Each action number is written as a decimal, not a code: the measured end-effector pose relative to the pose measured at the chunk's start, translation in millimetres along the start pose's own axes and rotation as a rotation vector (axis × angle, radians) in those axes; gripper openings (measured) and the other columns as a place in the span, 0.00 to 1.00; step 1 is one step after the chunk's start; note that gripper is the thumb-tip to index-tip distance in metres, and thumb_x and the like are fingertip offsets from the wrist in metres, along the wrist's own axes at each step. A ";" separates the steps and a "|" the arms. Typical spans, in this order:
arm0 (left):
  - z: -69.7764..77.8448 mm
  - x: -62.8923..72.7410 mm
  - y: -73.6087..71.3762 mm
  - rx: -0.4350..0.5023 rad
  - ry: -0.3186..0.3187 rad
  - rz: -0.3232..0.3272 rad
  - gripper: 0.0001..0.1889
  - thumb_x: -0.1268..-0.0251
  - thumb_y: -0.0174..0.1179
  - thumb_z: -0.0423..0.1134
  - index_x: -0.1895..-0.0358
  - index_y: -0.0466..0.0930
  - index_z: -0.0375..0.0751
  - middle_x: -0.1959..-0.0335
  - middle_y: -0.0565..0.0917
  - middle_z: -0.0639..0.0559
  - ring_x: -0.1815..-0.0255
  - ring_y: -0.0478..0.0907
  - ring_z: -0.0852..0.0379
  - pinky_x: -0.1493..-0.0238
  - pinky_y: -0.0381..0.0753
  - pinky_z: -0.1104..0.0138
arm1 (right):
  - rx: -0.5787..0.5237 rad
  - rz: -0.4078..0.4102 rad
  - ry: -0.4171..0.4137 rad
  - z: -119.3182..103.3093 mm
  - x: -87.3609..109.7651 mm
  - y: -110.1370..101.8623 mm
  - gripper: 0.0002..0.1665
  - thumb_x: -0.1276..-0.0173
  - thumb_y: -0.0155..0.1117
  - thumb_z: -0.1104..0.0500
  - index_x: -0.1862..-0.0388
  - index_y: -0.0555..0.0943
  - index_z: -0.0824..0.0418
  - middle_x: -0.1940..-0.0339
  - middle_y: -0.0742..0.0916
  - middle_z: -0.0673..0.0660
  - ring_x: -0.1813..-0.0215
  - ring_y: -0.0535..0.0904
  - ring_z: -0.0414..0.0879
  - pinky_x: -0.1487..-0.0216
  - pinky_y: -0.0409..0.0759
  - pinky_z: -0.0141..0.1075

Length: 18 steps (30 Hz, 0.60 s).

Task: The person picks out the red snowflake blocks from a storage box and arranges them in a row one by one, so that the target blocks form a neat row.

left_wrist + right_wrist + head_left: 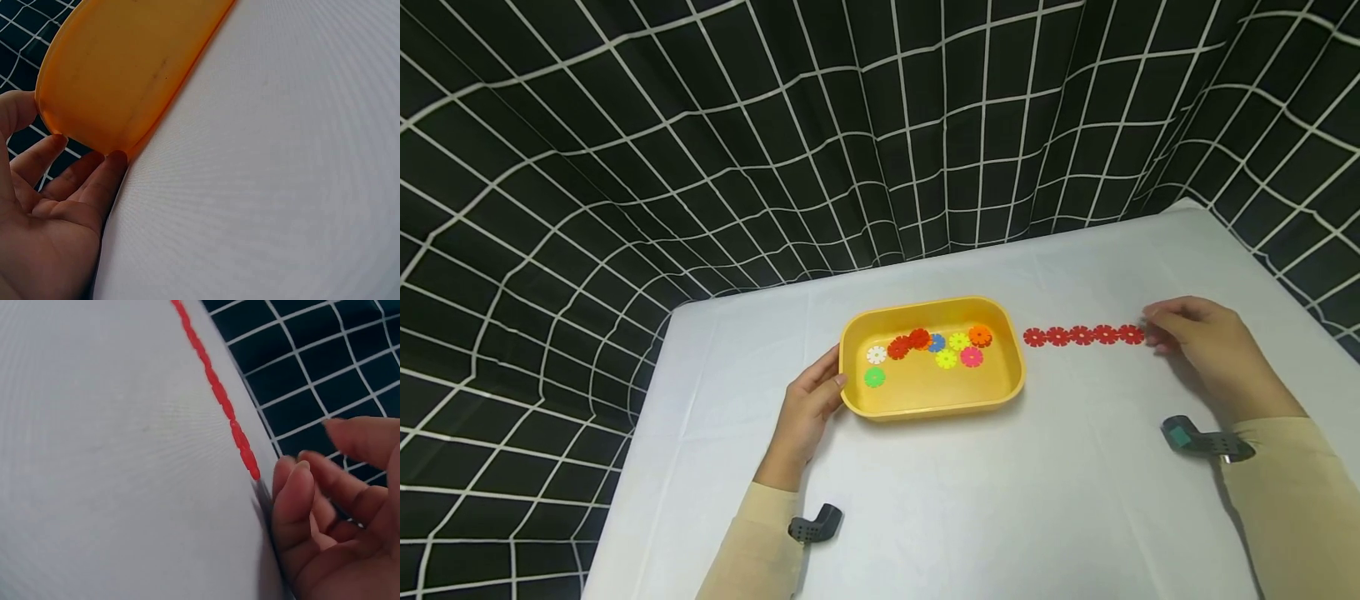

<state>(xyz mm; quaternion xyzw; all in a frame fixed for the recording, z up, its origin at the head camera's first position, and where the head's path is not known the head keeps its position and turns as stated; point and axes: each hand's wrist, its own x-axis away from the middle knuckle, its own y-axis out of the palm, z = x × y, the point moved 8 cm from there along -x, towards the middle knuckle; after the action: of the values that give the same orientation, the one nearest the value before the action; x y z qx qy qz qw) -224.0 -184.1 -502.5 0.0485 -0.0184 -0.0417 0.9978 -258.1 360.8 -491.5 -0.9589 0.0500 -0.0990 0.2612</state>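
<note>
A yellow plastic tray [932,400] stands on the white table with several notched interlocking discs inside. My left hand [808,408] holds its left end, with the thumb at the rim and the fingers against the outer wall; the left wrist view shows those fingertips [115,159] along the tray's side [125,81]. To the right of the tray lies a straight chain of red notched discs [1081,335], joined edge to edge. Beside the chain's right end is my right hand [1198,342]. In the right wrist view its fingers are loosely bent, apart from the red chain [219,394], and hold nothing.
Among the discs in the tray are a white disc [876,355], a green disc [874,377], a blue disc [936,342], a pink disc [972,357] and red discs [898,347]. A black curtain with white grid lines [820,150] hangs behind the table [970,500].
</note>
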 end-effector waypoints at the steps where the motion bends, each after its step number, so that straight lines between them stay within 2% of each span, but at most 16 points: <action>1: -0.3 0.0 -0.2 0.000 -0.002 0.001 0.29 0.19 0.61 0.34 0.19 0.72 0.39 0.21 0.74 0.44 0.23 0.73 0.47 0.32 0.81 0.60 | -0.044 -0.007 -0.002 0.4 -0.1 -0.7 0.35 0.13 0.55 0.40 0.28 0.75 0.68 0.42 0.85 0.57 0.52 0.82 0.39 0.58 0.85 0.24; 4: -0.6 -0.1 -0.5 -0.004 -0.004 -0.001 0.29 0.19 0.61 0.34 0.19 0.72 0.39 0.21 0.74 0.44 0.23 0.73 0.47 0.32 0.81 0.60 | -0.170 -0.029 -0.003 0.0 -0.4 -2.1 0.33 0.14 0.59 0.41 0.28 0.74 0.65 0.47 0.86 0.47 0.52 0.82 0.37 0.56 0.87 0.27; 6: -0.3 0.0 -0.4 -0.004 -0.005 -0.004 0.29 0.19 0.61 0.34 0.19 0.72 0.39 0.21 0.74 0.44 0.23 0.72 0.47 0.32 0.81 0.60 | -0.232 -0.047 -0.001 -0.9 -0.8 -1.6 0.31 0.14 0.60 0.41 0.28 0.75 0.62 0.46 0.85 0.45 0.50 0.83 0.37 0.54 0.87 0.26; 11: 1.5 0.5 0.3 -0.007 -0.007 -0.006 0.29 0.19 0.61 0.34 0.19 0.72 0.39 0.21 0.74 0.45 0.23 0.73 0.48 0.31 0.81 0.59 | -0.294 -0.063 -0.010 -6.3 0.5 -0.8 0.32 0.16 0.59 0.37 0.26 0.75 0.56 0.38 0.81 0.50 0.45 0.82 0.38 0.50 0.85 0.24; 18: 0.7 0.4 0.0 -0.002 -0.009 -0.004 0.28 0.19 0.61 0.34 0.19 0.73 0.40 0.22 0.75 0.46 0.23 0.74 0.49 0.31 0.81 0.59 | -0.596 -0.108 -0.098 -21.5 4.3 3.1 0.19 0.14 0.63 0.50 0.33 0.80 0.57 0.42 0.86 0.50 0.46 0.85 0.42 0.51 0.87 0.27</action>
<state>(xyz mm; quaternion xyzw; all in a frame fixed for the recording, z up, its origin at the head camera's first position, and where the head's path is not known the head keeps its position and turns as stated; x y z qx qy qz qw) -223.6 -184.1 -501.7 0.0474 -0.0229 -0.0441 0.9976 -258.7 347.0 -474.3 -0.9982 0.0131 -0.0475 -0.0354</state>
